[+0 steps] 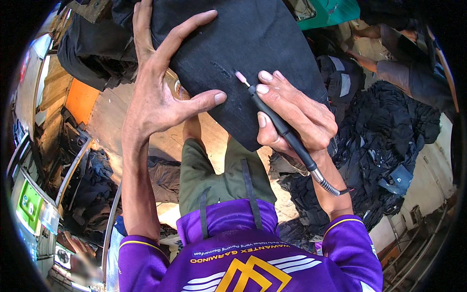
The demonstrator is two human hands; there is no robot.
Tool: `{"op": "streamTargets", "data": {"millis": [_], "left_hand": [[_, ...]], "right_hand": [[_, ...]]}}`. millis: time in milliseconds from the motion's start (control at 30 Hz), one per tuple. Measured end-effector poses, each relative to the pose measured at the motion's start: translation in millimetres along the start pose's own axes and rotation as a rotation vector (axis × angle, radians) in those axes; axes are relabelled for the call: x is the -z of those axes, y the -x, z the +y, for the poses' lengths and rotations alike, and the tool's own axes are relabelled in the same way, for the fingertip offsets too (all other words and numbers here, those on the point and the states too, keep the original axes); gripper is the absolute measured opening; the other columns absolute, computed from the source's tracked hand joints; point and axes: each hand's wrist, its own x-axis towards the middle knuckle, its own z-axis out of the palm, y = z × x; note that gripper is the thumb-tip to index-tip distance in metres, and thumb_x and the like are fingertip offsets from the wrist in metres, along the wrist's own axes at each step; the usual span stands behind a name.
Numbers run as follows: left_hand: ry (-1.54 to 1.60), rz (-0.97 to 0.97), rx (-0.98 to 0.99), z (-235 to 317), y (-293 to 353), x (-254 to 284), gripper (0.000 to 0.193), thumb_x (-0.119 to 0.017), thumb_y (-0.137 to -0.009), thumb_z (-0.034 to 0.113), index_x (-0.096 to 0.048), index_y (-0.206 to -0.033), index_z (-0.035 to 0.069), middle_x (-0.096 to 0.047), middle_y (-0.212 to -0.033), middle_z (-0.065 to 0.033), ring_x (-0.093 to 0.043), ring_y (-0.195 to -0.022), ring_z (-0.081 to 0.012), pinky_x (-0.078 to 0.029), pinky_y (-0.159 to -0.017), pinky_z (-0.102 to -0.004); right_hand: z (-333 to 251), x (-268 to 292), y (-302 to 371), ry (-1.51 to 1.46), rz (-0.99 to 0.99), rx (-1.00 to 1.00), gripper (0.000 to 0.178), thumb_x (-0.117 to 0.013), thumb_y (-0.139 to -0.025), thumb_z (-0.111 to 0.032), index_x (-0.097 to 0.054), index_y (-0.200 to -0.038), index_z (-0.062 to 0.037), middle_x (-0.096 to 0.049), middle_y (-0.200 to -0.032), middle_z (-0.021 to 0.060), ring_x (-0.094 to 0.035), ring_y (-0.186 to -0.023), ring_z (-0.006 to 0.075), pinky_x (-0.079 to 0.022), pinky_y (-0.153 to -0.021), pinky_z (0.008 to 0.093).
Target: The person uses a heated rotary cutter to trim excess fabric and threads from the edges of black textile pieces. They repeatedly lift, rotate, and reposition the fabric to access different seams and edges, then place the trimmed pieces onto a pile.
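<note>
Black denim cloth (275, 41) lies stretched out in front of me, its lower end rounded. My left hand (158, 92) is at its left side, fingers and thumb spread wide, the thumb over the cloth. In my right hand (304, 112) is a black pen-shaped rotary grinder (283, 127), gripped between thumb and fingers. Its small pink grinding stone (240, 76) points up and left, at or just over the cloth; contact is unclear. Beside the stone runs a short scuffed mark (222, 69). A spring-sheathed cord leaves the tool's back end.
Heaps of dark garments (384, 126) lie on the right, with more dark clothes (92, 180) at left. A green object (331, 12) stands at the top. Another person's legs (408, 65) show at upper right. An orange panel (82, 100) is at left.
</note>
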Motion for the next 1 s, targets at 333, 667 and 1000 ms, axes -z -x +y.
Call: {"op": "streamTargets", "data": {"millis": [333, 667, 1000], "left_hand": [[-0.096, 0.101, -0.059, 9, 1, -12, 0.107, -0.1, -0.064, 0.056, -0.062, -0.156, 0.018, 0.003, -0.183, -0.0296, -0.01, -0.17, -0.0494, -0.022, -0.135, -0.0603], [-0.035, 0.074, -0.007, 18, -2, -8, 0.109, -0.101, -0.063, 0.057, -0.061, -0.157, 0.019, 0.003, -0.183, -0.0276, -0.018, -0.169, -0.0473, -0.029, -0.133, -0.0578], [-0.067, 0.089, -0.033, 9, 1, -15, 0.113, -0.102, -0.061, 0.056, -0.061, -0.158, 0.017, 0.003, -0.184, -0.0267, -0.017, -0.169, -0.0482, -0.028, -0.134, -0.0585]], "right_hand": [[-4, 10, 15, -0.008, -0.024, -0.034, 0.038, -0.081, -0.077, 0.0, -0.083, -0.115, 0.0022, -0.083, -0.106, 0.0181, -0.082, -0.111, 0.0362, -0.067, -0.101, 0.0508], [-9, 10, 27, -0.032, -0.042, -0.028, 0.039, -0.08, -0.08, -0.001, -0.083, -0.119, 0.0019, -0.082, -0.107, 0.0178, -0.081, -0.113, 0.0355, -0.066, -0.104, 0.0514], [-11, 12, 36, -0.041, -0.048, -0.044, 0.037, -0.08, -0.082, -0.003, -0.083, -0.119, 0.0012, -0.082, -0.107, 0.0173, -0.081, -0.113, 0.0356, -0.066, -0.104, 0.0516]]}}
